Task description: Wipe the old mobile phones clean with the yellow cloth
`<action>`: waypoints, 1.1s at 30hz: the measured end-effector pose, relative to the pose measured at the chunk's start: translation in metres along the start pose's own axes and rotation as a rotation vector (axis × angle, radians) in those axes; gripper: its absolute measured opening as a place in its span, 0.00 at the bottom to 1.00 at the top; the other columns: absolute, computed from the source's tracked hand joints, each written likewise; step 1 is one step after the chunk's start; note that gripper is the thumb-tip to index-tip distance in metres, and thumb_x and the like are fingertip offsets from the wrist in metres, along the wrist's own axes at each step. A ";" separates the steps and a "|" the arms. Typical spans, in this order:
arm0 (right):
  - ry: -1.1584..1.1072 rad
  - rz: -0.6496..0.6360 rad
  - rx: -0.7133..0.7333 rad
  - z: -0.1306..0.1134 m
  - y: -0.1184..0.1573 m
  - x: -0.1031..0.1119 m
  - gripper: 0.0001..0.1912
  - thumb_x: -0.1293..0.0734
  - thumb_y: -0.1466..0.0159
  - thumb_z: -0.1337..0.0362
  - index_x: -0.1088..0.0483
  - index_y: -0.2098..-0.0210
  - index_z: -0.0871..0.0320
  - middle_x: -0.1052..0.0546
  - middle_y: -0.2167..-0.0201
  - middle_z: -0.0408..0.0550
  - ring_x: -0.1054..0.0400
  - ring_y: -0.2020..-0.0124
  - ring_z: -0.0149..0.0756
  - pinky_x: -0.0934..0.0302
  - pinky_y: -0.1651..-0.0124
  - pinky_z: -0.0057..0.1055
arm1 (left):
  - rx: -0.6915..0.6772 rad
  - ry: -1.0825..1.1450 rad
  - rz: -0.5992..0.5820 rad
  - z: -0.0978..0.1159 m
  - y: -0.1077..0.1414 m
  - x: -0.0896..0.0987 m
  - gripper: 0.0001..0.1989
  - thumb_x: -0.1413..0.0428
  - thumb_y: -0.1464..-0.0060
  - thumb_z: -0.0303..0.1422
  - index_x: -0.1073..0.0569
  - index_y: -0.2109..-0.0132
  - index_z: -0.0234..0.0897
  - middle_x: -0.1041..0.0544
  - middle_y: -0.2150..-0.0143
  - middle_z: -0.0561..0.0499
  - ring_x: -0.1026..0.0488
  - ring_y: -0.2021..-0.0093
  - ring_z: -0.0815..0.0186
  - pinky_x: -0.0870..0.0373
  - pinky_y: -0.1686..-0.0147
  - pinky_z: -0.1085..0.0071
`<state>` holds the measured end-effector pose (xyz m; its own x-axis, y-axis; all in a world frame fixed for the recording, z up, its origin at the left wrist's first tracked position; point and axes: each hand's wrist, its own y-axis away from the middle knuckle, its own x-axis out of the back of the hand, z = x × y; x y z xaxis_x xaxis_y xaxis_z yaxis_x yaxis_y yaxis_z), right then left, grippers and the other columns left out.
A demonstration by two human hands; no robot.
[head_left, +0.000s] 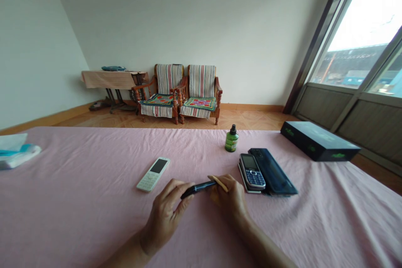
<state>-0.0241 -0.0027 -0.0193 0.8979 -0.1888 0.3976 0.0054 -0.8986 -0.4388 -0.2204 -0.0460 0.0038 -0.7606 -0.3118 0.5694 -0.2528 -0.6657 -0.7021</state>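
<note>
My left hand point(166, 211) grips one end of a dark phone point(201, 187), which is seen edge-on above the pink cloth. At the phone's other end, my right hand point(230, 197) is closed on a thin yellowish cloth point(220, 184) pressed against the phone. A white keypad phone point(153, 174) lies face up beyond my left hand. To the right of my right hand, a dark blue keypad phone point(252, 171) rests on a white item. Beside it lies a larger dark blue phone or case point(273, 171).
The pink-covered surface point(88, 184) bears a green bottle point(231, 139) with a black cap, a black box point(318, 140) at the far right, and a tissue pack point(19, 155) at the left edge. Two wooden chairs point(201, 81) stand by the wall beyond.
</note>
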 end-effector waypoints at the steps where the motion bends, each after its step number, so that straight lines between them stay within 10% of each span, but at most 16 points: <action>1: -0.006 -0.004 -0.008 0.000 0.000 0.000 0.15 0.37 0.46 0.74 0.20 0.65 0.57 0.25 0.76 0.44 0.32 0.77 0.31 0.42 0.75 0.23 | 0.008 0.011 0.001 0.000 0.000 -0.001 0.10 0.50 0.37 0.29 0.29 0.49 0.38 0.26 0.61 0.47 0.26 0.60 0.64 0.29 0.60 0.72; 12: -0.090 -0.038 0.022 -0.023 0.013 -0.007 0.13 0.39 0.36 0.67 0.21 0.63 0.57 0.27 0.72 0.46 0.33 0.78 0.29 0.40 0.76 0.23 | 0.042 0.052 0.079 0.010 -0.004 -0.001 0.08 0.46 0.40 0.27 0.26 0.55 0.38 0.25 0.64 0.49 0.25 0.63 0.65 0.27 0.63 0.73; 23: 0.064 0.070 0.524 -0.050 0.037 0.016 0.25 0.42 0.35 0.76 0.36 0.41 0.51 0.29 0.63 0.52 0.31 0.64 0.37 0.31 0.65 0.31 | 0.012 0.096 0.098 0.016 -0.006 -0.001 0.08 0.44 0.41 0.27 0.25 0.55 0.37 0.25 0.66 0.48 0.26 0.66 0.65 0.27 0.66 0.72; 33: 0.257 -0.116 0.705 -0.056 0.043 0.005 0.30 0.46 0.32 0.73 0.54 0.32 0.58 0.27 0.53 0.57 0.31 0.59 0.43 0.31 0.58 0.37 | 0.101 0.189 0.084 0.022 -0.006 0.000 0.06 0.44 0.41 0.27 0.24 0.57 0.38 0.24 0.65 0.48 0.26 0.63 0.64 0.27 0.63 0.71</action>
<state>-0.0437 -0.0649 0.0090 0.7445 -0.2724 0.6096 0.4508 -0.4683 -0.7599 -0.2062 -0.0572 0.0172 -0.8776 -0.2422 0.4138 -0.1301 -0.7103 -0.6917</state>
